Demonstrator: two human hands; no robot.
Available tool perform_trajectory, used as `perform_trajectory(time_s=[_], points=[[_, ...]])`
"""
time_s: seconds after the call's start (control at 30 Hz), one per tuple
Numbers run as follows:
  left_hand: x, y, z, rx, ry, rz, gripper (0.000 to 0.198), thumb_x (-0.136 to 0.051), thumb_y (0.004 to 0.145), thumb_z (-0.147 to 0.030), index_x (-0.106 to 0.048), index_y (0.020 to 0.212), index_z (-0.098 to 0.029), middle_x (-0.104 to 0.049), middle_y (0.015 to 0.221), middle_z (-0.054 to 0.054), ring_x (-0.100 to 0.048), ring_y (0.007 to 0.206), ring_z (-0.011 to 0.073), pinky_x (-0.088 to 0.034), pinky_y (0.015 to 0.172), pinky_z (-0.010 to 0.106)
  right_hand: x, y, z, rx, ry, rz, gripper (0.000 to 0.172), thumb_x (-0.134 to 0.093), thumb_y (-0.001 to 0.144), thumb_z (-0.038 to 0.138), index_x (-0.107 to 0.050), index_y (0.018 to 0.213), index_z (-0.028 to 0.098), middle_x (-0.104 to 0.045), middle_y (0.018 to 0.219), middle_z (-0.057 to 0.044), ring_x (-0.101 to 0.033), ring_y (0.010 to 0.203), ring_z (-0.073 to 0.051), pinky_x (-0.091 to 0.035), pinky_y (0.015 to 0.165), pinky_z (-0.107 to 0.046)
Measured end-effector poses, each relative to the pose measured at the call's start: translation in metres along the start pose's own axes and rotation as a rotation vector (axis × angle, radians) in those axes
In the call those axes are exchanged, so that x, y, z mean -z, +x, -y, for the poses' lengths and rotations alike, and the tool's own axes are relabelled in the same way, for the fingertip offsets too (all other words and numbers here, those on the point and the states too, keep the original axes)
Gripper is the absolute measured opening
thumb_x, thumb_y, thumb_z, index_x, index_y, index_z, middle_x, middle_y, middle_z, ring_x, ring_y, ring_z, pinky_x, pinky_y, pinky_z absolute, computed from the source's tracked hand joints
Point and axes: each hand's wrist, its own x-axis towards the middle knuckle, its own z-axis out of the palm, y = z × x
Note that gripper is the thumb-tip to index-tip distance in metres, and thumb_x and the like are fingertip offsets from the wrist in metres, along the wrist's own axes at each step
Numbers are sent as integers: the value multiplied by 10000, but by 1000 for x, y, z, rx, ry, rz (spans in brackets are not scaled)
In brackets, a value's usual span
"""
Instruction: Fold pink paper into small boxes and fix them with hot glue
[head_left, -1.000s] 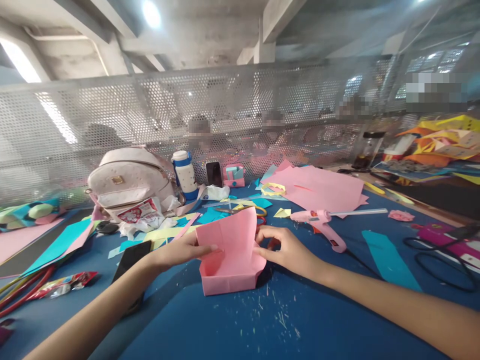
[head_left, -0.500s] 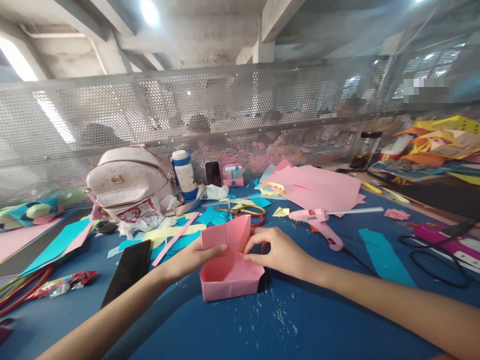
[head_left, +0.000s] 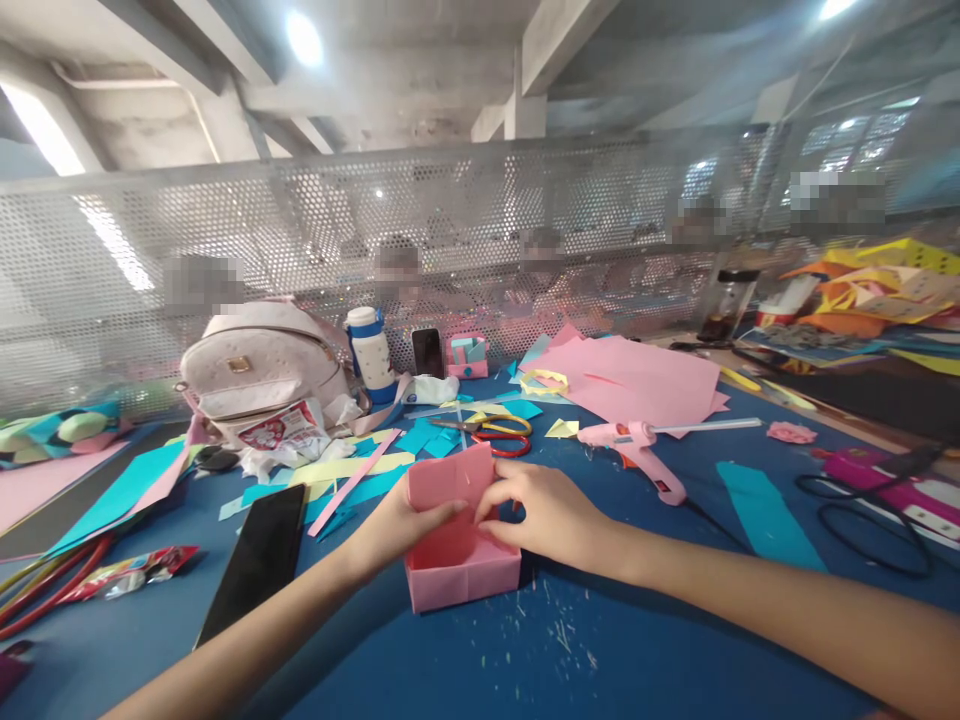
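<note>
In front of me on the blue table stands a folded pink paper box (head_left: 465, 585), with a raised flap along its far side. My left hand (head_left: 397, 525) grips the box's left rear corner, thumb laid across the inside of the flap and the other fingers hidden behind. At the right rear, my right hand (head_left: 536, 510) pinches the paper edge between thumb and bent forefinger. Just beyond the box lie scissors (head_left: 499, 430) with yellow and red handles. A pink glue gun (head_left: 634, 445) rests to the right of my right hand.
A black phone (head_left: 259, 555) lies left of the box. Farther back are a pale backpack (head_left: 262, 365), a white and blue bottle (head_left: 370, 355), and large pink sheets (head_left: 622, 375). Coloured scraps (head_left: 352, 465) litter the middle. A metal mesh partition (head_left: 450, 200) closes the far side.
The raised rear flap has folded lower and the box's right side has drawn in, squaring its shape. Both hands keep their hold; my right hand has shifted slightly left.
</note>
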Motion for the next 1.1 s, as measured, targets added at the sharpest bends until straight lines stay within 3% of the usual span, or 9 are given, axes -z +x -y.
perform_trajectory(time_s=[0.17,0.3,0.43,0.5,0.57,0.67,0.77,0.9,1.1], points=[[-8,3,10,-43,10,-123,330,-730,725,-428,-679,878,-140,-733,882,68,-673,815,219,-536,743,301,-1,3,2,9,-51,14,153,-700,747,193,-762,815,316,-662,903,-5,-632,829,-177,-400,662,-258],[-8,4,13,-65,-62,-164,349,-734,726,-442,-684,905,-148,-731,892,61,-672,821,211,-540,745,295,0,4,7,32,-68,-15,118,-690,763,231,-720,863,286,-642,983,-11,-609,755,-154,-390,615,-253],[-7,2,10,-26,-125,-189,402,-739,722,-461,-669,954,-140,-728,866,60,-670,774,198,-540,705,283,1,6,8,-26,25,-123,556,-722,703,265,-490,1206,226,-605,1168,-76,-602,706,-150,-419,568,-259],[-8,1,9,-25,-108,-206,390,-737,725,-461,-660,930,-138,-721,839,52,-663,740,185,-533,675,268,1,7,6,-79,105,-114,678,-740,671,253,-424,1270,211,-611,1176,-104,-621,728,-160,-433,556,-253],[-10,-1,10,-60,-62,-207,358,-734,731,-442,-661,908,-140,-719,835,47,-659,739,180,-530,681,262,2,9,1,-101,164,-47,545,-735,672,237,-513,1169,205,-659,1074,-85,-629,721,-158,-425,544,-235],[-10,-1,14,-84,48,-202,281,-726,731,-396,-682,847,-144,-725,807,44,-660,738,196,-527,675,269,4,13,-4,-120,133,60,150,-709,696,263,-609,767,176,-675,727,-23,-578,591,-134,-362,493,-223],[-8,1,14,-90,148,-198,203,-726,700,-329,-694,797,-154,-733,778,44,-670,774,229,-530,691,294,6,15,-7,-164,14,64,296,-717,675,319,-509,527,169,-563,518,3,-469,484,-111,-271,434,-230],[-5,6,8,-138,177,-162,285,-746,619,-261,-700,886,-170,-747,905,54,-674,867,251,-527,751,316,6,16,-9,-165,78,65,286,-727,652,305,-515,530,155,-520,513,19,-438,491,-100,-259,428,-216],[-6,10,8,-79,118,-65,299,-758,564,-222,-676,842,-147,-725,852,46,-655,801,230,-508,666,273,3,16,-10,-115,266,134,134,-686,679,244,-611,646,137,-584,603,20,-488,557,-110,-320,482,-208]])
